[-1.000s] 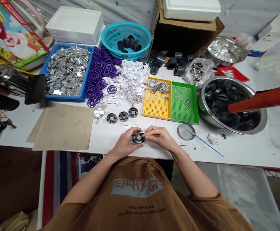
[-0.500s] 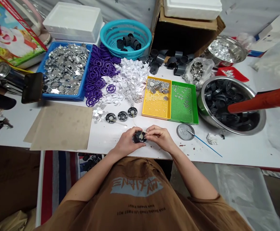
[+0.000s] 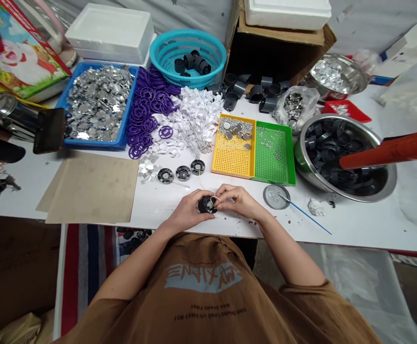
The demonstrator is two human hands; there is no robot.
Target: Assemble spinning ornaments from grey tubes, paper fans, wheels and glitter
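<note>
Near the table's front edge, my left hand (image 3: 189,211) is wrapped round a black round plastic housing (image 3: 205,205), its inner face turned to the right. My right hand (image 3: 237,203) pinches at that face, where a thin pale yellow cord (image 3: 213,198) curves out in a loop. The right fingertips hide what lies between them; the cord appears to run into the pinch. Just beyond my hands, black discs with inner fittings (image 3: 183,173) lie in a row, and a thin cord trails from one of them (image 3: 197,166).
Yellow (image 3: 231,160) and green trays (image 3: 274,169) with small metal parts stand ahead. A steel bowl (image 3: 389,184) of black parts is at right, near a shallow dish (image 3: 275,201) with a blue stick (image 3: 310,217). Purple rings (image 3: 142,110), white pieces and cardboard (image 3: 93,191) lie left.
My right hand has shifted slightly left and its wrist has turned a little. The cord's loop shows more clearly above the housing. The left hand keeps its hold.
</note>
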